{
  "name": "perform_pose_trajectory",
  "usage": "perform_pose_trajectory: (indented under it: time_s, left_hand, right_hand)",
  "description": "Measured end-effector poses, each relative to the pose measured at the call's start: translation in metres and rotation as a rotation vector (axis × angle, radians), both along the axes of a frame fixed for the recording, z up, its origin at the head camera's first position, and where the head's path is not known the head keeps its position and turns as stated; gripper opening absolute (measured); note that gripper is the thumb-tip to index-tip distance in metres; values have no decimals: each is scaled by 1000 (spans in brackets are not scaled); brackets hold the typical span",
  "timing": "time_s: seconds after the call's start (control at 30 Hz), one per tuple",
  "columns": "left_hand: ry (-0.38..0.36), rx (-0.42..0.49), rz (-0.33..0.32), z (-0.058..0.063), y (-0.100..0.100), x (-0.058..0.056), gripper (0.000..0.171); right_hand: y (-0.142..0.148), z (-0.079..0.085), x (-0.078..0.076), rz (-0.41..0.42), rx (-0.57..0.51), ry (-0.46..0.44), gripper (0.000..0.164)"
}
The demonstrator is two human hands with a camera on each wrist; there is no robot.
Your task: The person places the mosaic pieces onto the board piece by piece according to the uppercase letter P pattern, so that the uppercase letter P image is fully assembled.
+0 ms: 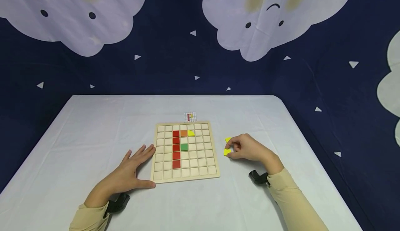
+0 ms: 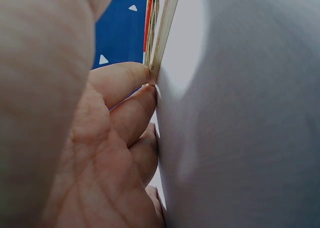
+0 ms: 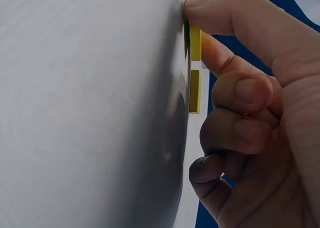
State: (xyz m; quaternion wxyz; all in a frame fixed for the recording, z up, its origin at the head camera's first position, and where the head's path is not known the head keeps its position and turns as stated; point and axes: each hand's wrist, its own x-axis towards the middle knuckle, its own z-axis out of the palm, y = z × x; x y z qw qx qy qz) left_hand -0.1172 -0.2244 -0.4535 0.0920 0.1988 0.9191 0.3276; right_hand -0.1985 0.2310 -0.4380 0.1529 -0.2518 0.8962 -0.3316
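Observation:
A square wooden grid board (image 1: 187, 179) lies on the white table. One column of it holds several red tiles (image 1: 176, 148), with an orange tile (image 1: 183, 133), a yellow tile with a cut corner (image 1: 191, 133) and a green tile (image 1: 184, 147) to their right. My left hand (image 1: 129, 170) is spread at the board's left side, fingertips and thumb at its edge. Right of the board, my right hand (image 1: 248, 148) pinches a yellow tile (image 3: 195, 42) between thumb and forefinger, its other fingers curled in. Another yellow tile (image 1: 227, 139) lies just beyond, partly hidden by the hand.
A small printed pattern card (image 1: 190, 116) lies against the board's far edge, showing a grid with coloured squares. Behind the table (image 1: 125, 109) hangs a dark blue cloth (image 1: 165, 74) with clouds and small white triangles. Both wrists wear black camera mounts (image 1: 117, 203).

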Motion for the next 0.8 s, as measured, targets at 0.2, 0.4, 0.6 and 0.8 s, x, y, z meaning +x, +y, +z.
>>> perform_pose_trajectory:
  time_s: [0.2,0.4,0.6,0.8]
  left_hand:
    - [-3,2,1,0,0,0,122]
    - [-7,2,2,0,0,0,122]
    - [-7,2,3,1,0,0,122]
    - [-5,-3,3,1,0,0,122]
  right_hand:
    - [-2,1,-2,15,-9,21,17]
    - [-10,6,-6,29,-23,28,19]
    - [-26,16,-12,37,-28,16,20]
    - [-45,21,-18,69,-38,-10,19]
